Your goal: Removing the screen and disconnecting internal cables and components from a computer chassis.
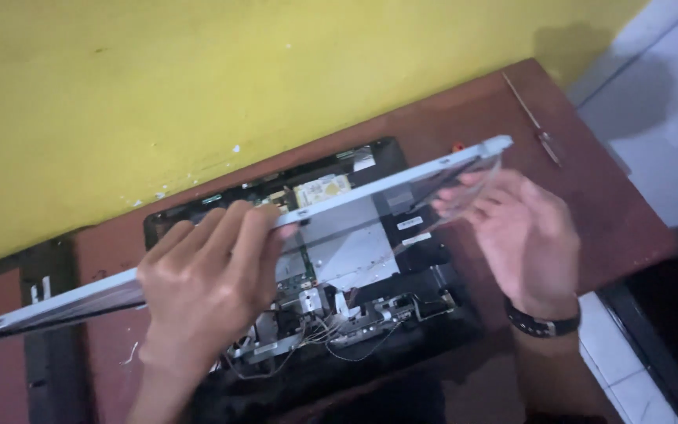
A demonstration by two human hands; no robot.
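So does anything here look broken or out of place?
Yes: the black device on the brown table lies opened, circuit boards and loose wires exposed. Both hands, left and right, hold its flat panel tilted above it.

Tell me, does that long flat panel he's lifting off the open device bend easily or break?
The panel looks stiff: it spans straight between the left hand and right hand without sagging. Being thin and glassy, it is probably fragile and would twist under an uneven grip. Its smooth face may be slippery.
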